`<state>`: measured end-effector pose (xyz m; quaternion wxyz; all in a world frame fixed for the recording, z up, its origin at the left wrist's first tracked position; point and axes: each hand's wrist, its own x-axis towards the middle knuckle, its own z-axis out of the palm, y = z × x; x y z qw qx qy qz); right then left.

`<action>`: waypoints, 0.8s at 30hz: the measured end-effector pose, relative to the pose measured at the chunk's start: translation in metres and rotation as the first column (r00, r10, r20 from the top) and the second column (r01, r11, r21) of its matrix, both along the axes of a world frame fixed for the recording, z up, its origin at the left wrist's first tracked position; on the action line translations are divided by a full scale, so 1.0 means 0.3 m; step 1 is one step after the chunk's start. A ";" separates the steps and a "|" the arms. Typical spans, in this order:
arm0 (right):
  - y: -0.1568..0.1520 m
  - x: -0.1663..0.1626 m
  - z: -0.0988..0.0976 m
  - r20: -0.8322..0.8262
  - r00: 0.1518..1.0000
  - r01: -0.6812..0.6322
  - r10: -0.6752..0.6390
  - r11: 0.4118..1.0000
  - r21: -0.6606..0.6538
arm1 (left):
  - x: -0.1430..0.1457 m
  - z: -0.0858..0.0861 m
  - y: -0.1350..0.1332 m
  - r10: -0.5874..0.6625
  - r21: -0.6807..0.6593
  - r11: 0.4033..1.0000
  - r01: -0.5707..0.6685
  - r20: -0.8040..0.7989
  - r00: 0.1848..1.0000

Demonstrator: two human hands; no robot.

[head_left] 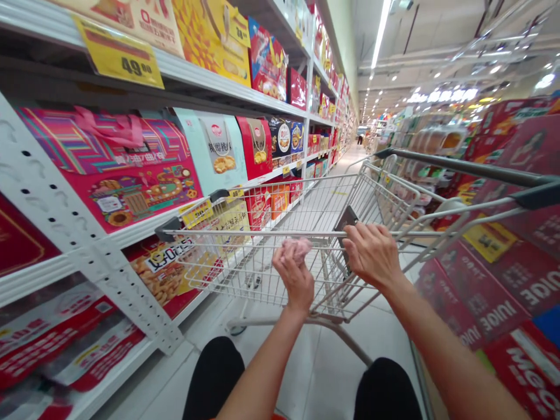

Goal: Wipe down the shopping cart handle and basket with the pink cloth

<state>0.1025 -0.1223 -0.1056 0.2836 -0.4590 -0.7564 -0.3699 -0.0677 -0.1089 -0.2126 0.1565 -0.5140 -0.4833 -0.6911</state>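
Your left hand (299, 283) has its fingers closed round a crumpled pink cloth (297, 249), close to the top rail (236, 233) of the shopping cart (326, 318), though whether cloth and rail touch is hard to tell. Your right hand (375, 256) has its fingers curled over that same rail, with a dark plate (347, 217) right by them. Left of your fingers, well apart, boxes (140, 192) line a shelf (135, 229)

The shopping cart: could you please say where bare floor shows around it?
Bare floor shows between the left shelves and left knee, and between the left forearm and right knee. Crowded: the shelves, red boxes at right, and cart rail under the right hand.
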 end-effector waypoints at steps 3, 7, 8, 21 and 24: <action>-0.035 0.082 0.041 0.136 0.986 0.088 -0.097 0.994 0.071 | -0.085 0.036 0.026 0.083 -0.026 0.996 -0.080 0.212 0.974; -0.039 0.202 0.057 0.092 0.984 0.127 -0.151 0.966 0.225 | -0.067 0.039 0.028 0.089 -0.054 0.996 -0.075 0.316 0.945; -0.032 0.221 0.054 0.073 0.989 0.110 -0.130 0.966 0.236 | -0.034 0.033 0.026 0.060 -0.060 0.997 -0.044 0.292 0.955; 0.011 0.236 0.046 0.004 1.000 -0.012 0.011 0.970 0.243 | 0.342 0.091 -0.027 -0.178 0.141 0.954 0.264 -0.443 0.879; 0.003 0.226 0.046 0.007 1.000 -0.010 0.008 0.966 0.257 | 0.308 0.091 -0.026 -0.105 0.151 0.973 0.175 -0.385 0.917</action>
